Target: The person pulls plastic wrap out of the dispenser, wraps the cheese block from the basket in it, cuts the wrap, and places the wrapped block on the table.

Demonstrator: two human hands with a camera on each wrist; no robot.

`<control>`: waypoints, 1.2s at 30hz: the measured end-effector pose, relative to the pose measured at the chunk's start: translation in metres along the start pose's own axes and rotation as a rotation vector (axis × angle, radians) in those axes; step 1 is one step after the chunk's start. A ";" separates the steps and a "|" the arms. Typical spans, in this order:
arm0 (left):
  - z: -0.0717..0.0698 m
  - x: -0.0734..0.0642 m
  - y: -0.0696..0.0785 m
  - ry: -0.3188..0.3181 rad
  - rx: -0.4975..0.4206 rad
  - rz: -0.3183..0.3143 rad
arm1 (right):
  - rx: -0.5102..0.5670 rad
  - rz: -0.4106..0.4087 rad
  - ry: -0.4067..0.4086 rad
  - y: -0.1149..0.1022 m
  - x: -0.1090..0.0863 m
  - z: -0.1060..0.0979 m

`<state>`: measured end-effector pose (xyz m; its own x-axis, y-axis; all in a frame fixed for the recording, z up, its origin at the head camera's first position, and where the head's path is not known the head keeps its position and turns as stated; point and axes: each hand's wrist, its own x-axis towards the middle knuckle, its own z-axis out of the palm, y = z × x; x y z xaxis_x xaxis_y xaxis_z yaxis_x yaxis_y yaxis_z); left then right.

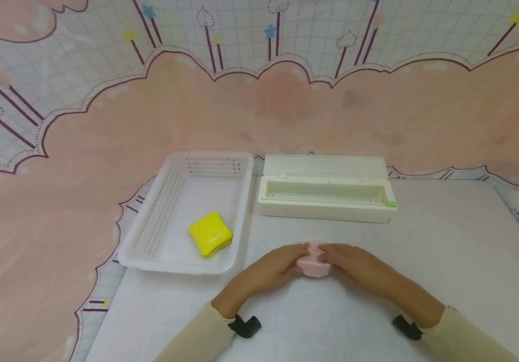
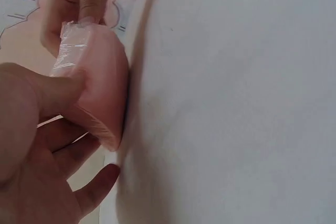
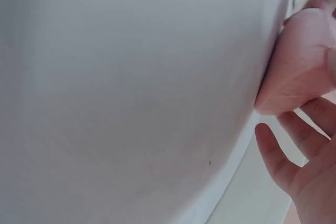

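Note:
A pink block wrapped in clear plastic sits low on the white tabletop, in front of the person. My left hand grips its left side, and in the left wrist view the thumb presses its near face while the other fingers go behind it. From the opposite side my right hand holds the same block; the right wrist view shows the block's pink end with fingers beneath it. Wrinkled film stands out along one edge in the left wrist view.
To the left stands a white perforated basket with a yellow wrapped block inside. Behind the hands is a long cream box with its lid raised and a green tab at its right end. A patterned cloth hangs behind.

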<state>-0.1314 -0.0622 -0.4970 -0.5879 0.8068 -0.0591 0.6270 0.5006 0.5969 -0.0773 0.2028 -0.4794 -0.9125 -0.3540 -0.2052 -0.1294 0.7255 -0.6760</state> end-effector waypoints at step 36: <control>0.012 0.018 0.030 -0.010 -1.153 -0.433 | 1.026 0.213 -0.185 -0.004 -0.022 0.010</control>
<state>-0.1168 -0.0292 -0.4896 -0.6277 0.6480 -0.4313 -0.4399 0.1618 0.8834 -0.0532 0.2022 -0.4793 -0.7936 -0.4250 -0.4354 0.4938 -0.0317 -0.8690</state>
